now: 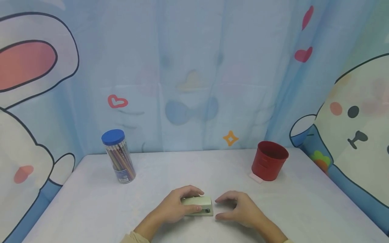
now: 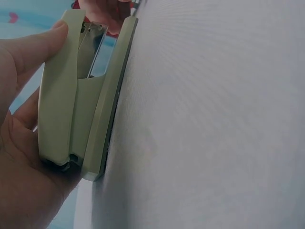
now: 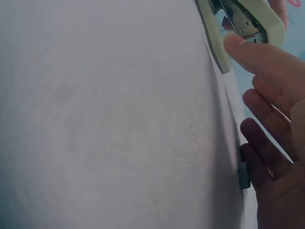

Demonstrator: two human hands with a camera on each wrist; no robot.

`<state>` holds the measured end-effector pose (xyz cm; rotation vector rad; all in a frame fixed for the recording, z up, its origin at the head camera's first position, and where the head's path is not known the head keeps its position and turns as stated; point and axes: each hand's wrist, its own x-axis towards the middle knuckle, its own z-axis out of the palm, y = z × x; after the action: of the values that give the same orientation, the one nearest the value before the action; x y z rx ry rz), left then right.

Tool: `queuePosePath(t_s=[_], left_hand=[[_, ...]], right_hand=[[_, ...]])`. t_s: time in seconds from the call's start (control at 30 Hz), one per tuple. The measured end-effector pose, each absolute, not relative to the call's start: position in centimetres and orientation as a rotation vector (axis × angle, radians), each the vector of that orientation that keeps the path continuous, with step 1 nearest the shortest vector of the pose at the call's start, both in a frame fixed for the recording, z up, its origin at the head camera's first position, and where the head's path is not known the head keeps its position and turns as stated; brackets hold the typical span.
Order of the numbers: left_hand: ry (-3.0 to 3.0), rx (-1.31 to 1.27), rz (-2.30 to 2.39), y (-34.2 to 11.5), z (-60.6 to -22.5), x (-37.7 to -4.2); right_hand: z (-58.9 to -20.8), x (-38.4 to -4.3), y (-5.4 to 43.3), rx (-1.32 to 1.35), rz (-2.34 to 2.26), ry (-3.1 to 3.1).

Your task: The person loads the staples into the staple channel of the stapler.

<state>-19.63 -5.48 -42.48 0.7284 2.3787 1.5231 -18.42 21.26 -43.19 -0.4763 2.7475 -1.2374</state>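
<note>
A pale green stapler (image 1: pixel 197 205) sits low at the front middle of the white table, its front end turned right. My left hand (image 1: pixel 176 205) grips it from the left, thumb along the near side and fingers on the far side. In the left wrist view the stapler (image 2: pixel 62 95) shows its metal magazine between top arm and base. Just off its front end is my right hand (image 1: pixel 238 207), holding nothing, thumb and fingers spread apart. Seen from the right wrist, the thumb of the right hand (image 3: pixel 281 105) overlaps the stapler's front (image 3: pixel 219 43).
A clear jar of pencils (image 1: pixel 121 162) with a blue lid stands at the back left. At the back right is a red bucket (image 1: pixel 267 163), with a pale pink slip (image 1: pixel 256 178) by its base. A blue cartoon curtain (image 1: pixel 188 50) hangs behind the table (image 1: pixel 182 165).
</note>
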Motion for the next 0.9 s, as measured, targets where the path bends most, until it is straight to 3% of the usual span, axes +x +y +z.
queuePosePath(t_s=[0.27, 0.9], left_hand=[[2.384, 0.738, 1.524, -5.44, -42.46, -19.62], [2.391, 0.732, 1.510, -5.36, -42.41, -19.69]], right_hand=[[-43.38, -18.60, 20.94, -0.592, -1.180, 2.802], [-43.60, -19.09, 20.32, -0.585, -1.193, 2.739]])
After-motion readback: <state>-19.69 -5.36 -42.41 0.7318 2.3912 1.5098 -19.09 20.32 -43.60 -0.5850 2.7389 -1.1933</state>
